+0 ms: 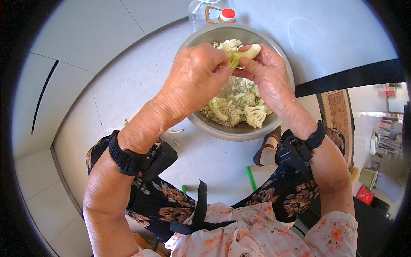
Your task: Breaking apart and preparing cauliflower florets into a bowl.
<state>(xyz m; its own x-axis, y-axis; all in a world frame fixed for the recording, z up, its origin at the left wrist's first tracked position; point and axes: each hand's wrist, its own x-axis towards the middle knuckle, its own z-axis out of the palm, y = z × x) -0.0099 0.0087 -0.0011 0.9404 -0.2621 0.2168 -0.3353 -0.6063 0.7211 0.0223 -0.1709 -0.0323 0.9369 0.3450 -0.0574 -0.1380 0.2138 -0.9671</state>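
Observation:
Over a round metal bowl [221, 136] I hold a piece of cauliflower [245, 57] between both hands. Its pale stem points to the upper right. My left hand [200, 75] pinches the branching side, its fingertips partly hidden behind the knuckles. The thumb and fingers of my right hand [269, 72] grip the thick stem. Below, inside the bowl, lie many broken cauliflower florets [237, 104], with one cut floret [256, 115] near the right wall. More white curd shows at the far side, behind the held piece.
A clear plastic jug [197, 16] and a red-capped bottle [228, 14] stand just beyond the bowl. Small stem scraps [176, 131] lie on the tiled floor [135, 77]. Black devices [163, 160] are strapped to both wrists. A patterned mat [337, 112] lies at right.

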